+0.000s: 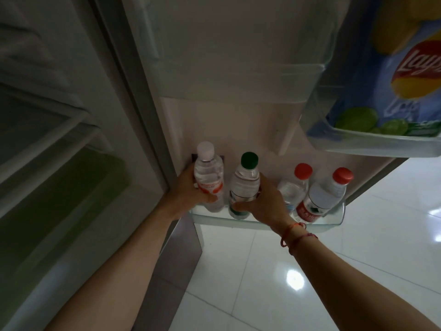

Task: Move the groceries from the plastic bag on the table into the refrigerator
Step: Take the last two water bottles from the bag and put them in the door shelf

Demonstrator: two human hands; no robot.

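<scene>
The open refrigerator door fills the view, with a clear bottom door shelf (262, 223) holding several water bottles. My left hand (185, 189) grips a white-capped bottle with an orange label (207, 174) at the shelf's left end. My right hand (267, 204) wraps around a green-capped bottle (245, 180) just to its right. Both bottles stand upright in the shelf. Two red-capped bottles (294, 185) (325, 194) lean at the right end, apart from my hands. The plastic bag and the table are out of view.
A blue Lay's chip bag (391, 87) sits in a higher door shelf (372, 145) at the upper right. The dim refrigerator interior with glass shelves and a drawer (47, 163) lies to the left. White glossy floor tiles (310, 271) show below.
</scene>
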